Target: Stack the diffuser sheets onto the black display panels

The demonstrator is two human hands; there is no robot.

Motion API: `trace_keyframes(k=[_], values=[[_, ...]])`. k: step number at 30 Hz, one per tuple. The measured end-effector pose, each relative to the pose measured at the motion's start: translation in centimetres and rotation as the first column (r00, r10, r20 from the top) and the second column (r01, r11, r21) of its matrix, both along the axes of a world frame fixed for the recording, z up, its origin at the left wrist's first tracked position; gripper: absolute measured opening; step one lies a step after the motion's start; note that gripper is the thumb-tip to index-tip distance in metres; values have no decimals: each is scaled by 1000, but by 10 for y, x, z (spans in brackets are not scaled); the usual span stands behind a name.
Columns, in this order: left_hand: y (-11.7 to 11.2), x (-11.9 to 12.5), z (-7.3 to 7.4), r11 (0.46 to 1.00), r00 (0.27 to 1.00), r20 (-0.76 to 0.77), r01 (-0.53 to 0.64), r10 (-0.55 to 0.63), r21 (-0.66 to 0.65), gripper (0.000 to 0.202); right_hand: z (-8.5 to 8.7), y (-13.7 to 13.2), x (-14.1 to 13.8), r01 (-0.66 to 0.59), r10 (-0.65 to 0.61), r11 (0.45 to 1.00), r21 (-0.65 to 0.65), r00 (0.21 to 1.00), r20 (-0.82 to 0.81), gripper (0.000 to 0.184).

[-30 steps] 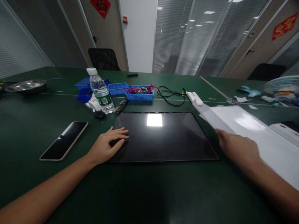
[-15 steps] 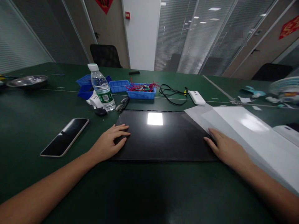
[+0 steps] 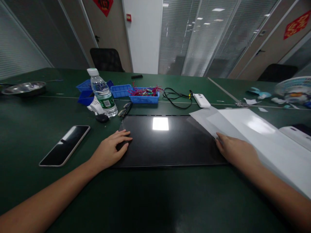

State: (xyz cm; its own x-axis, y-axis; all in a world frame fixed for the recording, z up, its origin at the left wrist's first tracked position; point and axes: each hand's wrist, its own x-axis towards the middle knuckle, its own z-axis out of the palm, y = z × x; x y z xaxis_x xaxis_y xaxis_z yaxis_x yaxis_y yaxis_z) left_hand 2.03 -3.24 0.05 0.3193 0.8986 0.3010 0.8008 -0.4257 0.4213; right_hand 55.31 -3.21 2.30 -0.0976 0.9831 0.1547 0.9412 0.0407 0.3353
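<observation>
A glossy black flat panel, like a screen, lies on the green table in front of me and reflects a ceiling light. My left hand rests open on its left edge, fingers spread over the surface. At the panel's right side, my right hand has thumb and forefinger closed together on the edge of a thin translucent sheet. One corner of this sheet is lifted and folded over the panel's upper right part. Beneath and to its right, a larger white sheet spreads across the table.
Left of the panel lie a phone and a black mouse-like object. Behind it stand a water bottle, pliers, a blue tray of red wires, a black cable and a white power bank.
My right thumb has closed against the forefinger at the sheet's edge; before, they were apart. My left hand stays on the panel. The whole view has shifted slightly.
</observation>
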Motion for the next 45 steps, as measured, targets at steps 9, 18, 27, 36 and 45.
trace_keyframes(k=[9, 18, 27, 36, 45], values=[[0, -2, -1, 1000, 1000, -20, 8, -8, 1, 44, 10, -5, -12, -30, 30, 1000, -3, 996, 86, 48], [1, -3, -2, 1000, 1000, -24, 10, -10, 1, 46, 14, -28, -28, -236, 235, 972, 1, 967, 93, 29], [0, -2, -1, 1000, 1000, -27, 5, -6, -22, 47, 21, -52, -68, -875, 887, 449, 180, 461, 30, 35], [-4, -4, 3, 998, 1000, 24, 18, -16, -54, 51, 0, -58, -74, -846, 876, 481, 228, 458, -150, 40], [-9, -3, 13, 994, 995, 58, 88, -84, -63, 56, 11, -55, -80, -891, 885, 431, 141, 388, -256, 54]])
